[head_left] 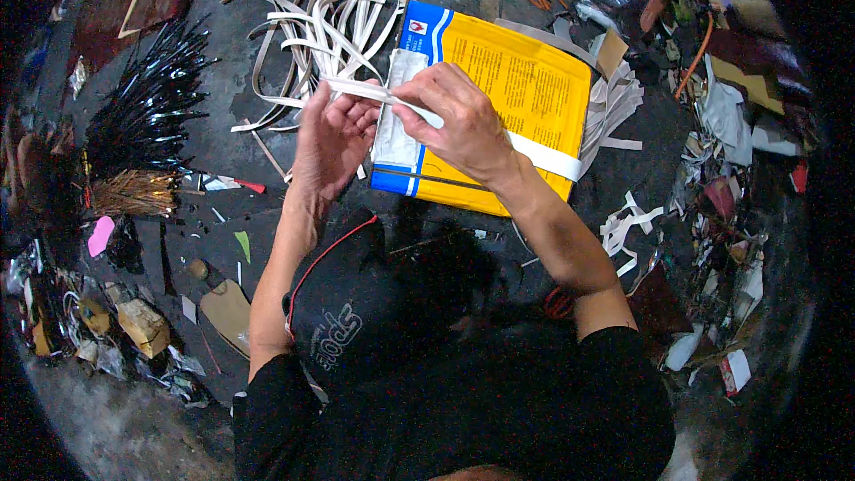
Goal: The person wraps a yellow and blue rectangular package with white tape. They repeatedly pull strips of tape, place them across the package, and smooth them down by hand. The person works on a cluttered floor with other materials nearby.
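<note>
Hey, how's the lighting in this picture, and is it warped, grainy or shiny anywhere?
Head view: black corners ring the fisheye image, with speckled grain in dark areas; head view: white strip and yellow-and-blue package look bright against the dark floor; head view: black strips show glints, while the black shirt loses detail.

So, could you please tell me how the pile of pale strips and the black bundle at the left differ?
The pile of pale strips is whitish and looks matt, while the black bundle is dark and glossy. The pile of pale strips curls into loose loops; the black bundle fans out in mostly straight, thinner strands. Both lie on the dark ground.
</note>
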The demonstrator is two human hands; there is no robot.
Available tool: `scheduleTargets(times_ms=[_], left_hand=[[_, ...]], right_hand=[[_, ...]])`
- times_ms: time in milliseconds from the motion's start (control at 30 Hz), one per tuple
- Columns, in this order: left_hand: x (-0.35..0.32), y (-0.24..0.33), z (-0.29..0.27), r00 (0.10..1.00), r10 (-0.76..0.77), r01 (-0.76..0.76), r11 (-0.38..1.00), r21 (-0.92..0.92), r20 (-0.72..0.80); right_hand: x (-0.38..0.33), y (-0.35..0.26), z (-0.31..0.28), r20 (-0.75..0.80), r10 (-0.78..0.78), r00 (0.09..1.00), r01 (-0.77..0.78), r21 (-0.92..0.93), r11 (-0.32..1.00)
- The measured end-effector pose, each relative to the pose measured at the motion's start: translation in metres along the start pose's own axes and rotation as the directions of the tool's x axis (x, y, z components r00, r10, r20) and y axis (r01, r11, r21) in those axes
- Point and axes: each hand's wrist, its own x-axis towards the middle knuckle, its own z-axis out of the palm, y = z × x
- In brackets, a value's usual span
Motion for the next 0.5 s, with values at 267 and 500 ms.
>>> scheduleTargets(times_ms=[267, 500], left_hand=[[0.006, -0.008, -0.001, 0.974, 0.140, -0.054, 0.909, 0.413, -0.181], [0.023, -0.002, -0.041, 0.962, 0.166, -0.059, 0.900, 0.431, -0.215]], right_hand=[[-0.001, 0.002, -0.001, 0.012, -0.020, 1.000, 0.020, 0.008, 1.000], [-0.003, 0.003, -0.003, 0.021, -0.017, 1.000, 0.017, 0.039, 0.999]])
